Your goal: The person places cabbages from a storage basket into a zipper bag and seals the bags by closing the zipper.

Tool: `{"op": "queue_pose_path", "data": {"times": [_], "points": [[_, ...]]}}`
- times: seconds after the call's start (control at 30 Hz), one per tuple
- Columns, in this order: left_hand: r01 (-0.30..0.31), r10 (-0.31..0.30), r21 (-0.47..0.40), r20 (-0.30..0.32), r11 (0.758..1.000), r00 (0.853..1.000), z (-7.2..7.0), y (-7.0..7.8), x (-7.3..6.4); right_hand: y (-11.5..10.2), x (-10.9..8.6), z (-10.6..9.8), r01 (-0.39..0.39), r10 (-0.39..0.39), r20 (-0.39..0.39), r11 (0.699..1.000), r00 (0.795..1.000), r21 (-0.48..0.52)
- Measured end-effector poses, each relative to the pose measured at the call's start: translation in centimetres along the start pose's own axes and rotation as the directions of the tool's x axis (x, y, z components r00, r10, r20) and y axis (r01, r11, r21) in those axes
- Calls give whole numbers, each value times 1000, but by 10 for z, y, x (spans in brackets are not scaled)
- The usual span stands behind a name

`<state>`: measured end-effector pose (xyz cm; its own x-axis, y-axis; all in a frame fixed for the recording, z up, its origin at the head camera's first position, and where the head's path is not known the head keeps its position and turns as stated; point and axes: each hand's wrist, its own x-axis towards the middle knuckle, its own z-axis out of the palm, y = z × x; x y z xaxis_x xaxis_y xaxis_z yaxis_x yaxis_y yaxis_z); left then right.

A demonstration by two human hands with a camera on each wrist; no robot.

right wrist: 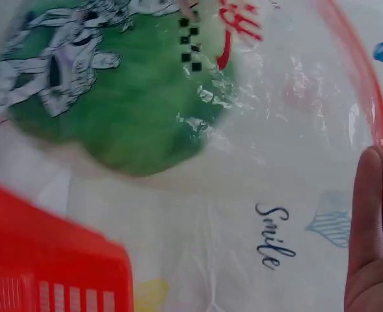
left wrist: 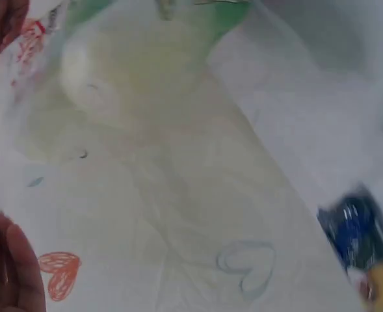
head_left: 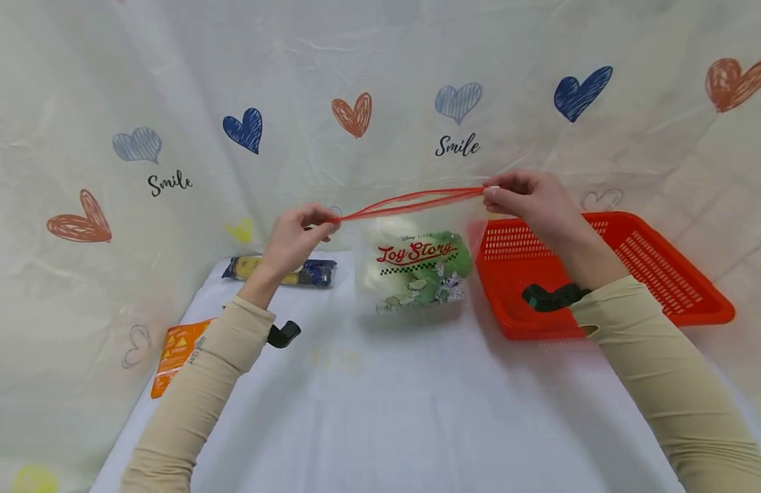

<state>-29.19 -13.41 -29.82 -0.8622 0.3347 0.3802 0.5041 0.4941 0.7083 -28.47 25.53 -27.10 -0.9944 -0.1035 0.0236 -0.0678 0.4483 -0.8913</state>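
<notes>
A clear plastic zip bag (head_left: 417,270) with a red zip edge and a printed "Toy Story" design hangs above the table in the head view. My left hand (head_left: 297,236) pinches one end of the red edge between thumb and fingers. At the other end, my right hand (head_left: 531,195) pinches it by a small pale slider. The zip edge is stretched between them, its two red strips bowed slightly apart mid-way. Something green and pale shows through the bag, also in the right wrist view, where the bag (right wrist: 145,110) fills the upper part.
A red plastic basket (head_left: 651,274) with slotted walls stands at the right, beneath my right forearm. A dark blue and yellow packet (head_left: 315,272) lies at the back left. An orange packet (head_left: 174,352) lies partly behind my left sleeve. Heart-printed sheeting (head_left: 393,55) hangs behind the table.
</notes>
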Motion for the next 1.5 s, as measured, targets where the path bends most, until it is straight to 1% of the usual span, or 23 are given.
{"op": "queue_pose_path", "data": {"times": [0.03, 0.07, 0.13, 0.17, 0.23, 0.3, 0.33, 0.4, 0.47, 0.5, 0.57, 0.63, 0.67, 0.77, 0.8, 0.93, 1.13, 1.27, 1.37, 1.4, 1.5], "points": [[-22, 22, 48, -11, 999, 1000, -3, 5, 1, -1, 0, -2, 5, -5, -8, 1000, 1000, -27], [-45, 46, 103, -4, 994, 999, -6, 8, 3, -2, -1, -5, 4, -5, -7, 998, 1000, -65], [-99, 93, 227, 36, 969, 995, -10, 12, 8, -3, -2, -7, 27, -24, 21, 985, 999, -170], [-115, 108, 265, 38, 958, 993, -12, 15, 9, -4, -3, -8, 42, -36, 35, 977, 999, -207], [-123, 123, 301, 18, 946, 992, -15, 19, 13, -5, -5, -9, 65, -55, 51, 969, 997, -239], [-131, 131, 324, 21, 937, 991, -18, 22, 15, -8, -5, -9, 104, -85, 80, 957, 993, -271], [-121, 124, 315, 12, 941, 992, -19, 24, 16, -9, -6, -9, 117, -97, 85, 954, 992, -275], [-73, 78, 271, -8, 960, 997, -21, 25, 16, -11, -7, -9, 116, -100, 72, 957, 992, -266], [-22, 22, 209, 3, 978, 1000, -21, 23, 16, -10, -6, -9, 122, -109, 63, 956, 992, -267], [9, -10, 165, 9, 986, 1000, -21, 20, 16, -8, -6, -9, 122, -111, 56, 957, 992, -264], [78, -80, 68, 37, 995, 996, -21, 14, 15, -4, -4, -8, 119, -109, 55, 962, 993, -246], [141, -138, -26, 77, 990, 987, -20, 7, 14, 2, -2, -7, 132, -119, 69, 964, 990, -230], [171, -165, -69, 97, 983, 982, -19, 4, 14, 6, 0, -6, 137, -124, 74, 965, 990, -222], [248, -229, -187, 119, 950, 966, -16, -3, 12, 14, 3, -3, 128, -118, 68, 976, 991, -173], [259, -237, -218, 119, 941, 964, -15, -5, 12, 17, 4, -3, 134, -125, 64, 978, 990, -158], [276, -252, -279, 118, 920, 960, -13, -8, 12, 22, 6, -2, 134, -129, 59, 985, 990, -105], [274, -249, -319, 119, 907, 961, -11, -12, 10, 28, 8, -1, 102, -100, 49, 994, 994, -39], [265, -239, -333, 118, 905, 964, -10, -14, 8, 30, 9, 0, 107, -106, 43, 994, 993, -35], [259, -230, -320, 126, 911, 965, -11, -14, 8, 30, 9, 0, 137, -136, 47, 990, 990, -37], [254, -225, -300, 128, 919, 966, -12, -13, 8, 30, 8, 0, 149, -147, 49, 988, 988, -36], [218, -193, -198, 135, 956, 972, -14, -10, 10, 30, 8, 2, 193, -193, 41, 981, 980, 5]]}}
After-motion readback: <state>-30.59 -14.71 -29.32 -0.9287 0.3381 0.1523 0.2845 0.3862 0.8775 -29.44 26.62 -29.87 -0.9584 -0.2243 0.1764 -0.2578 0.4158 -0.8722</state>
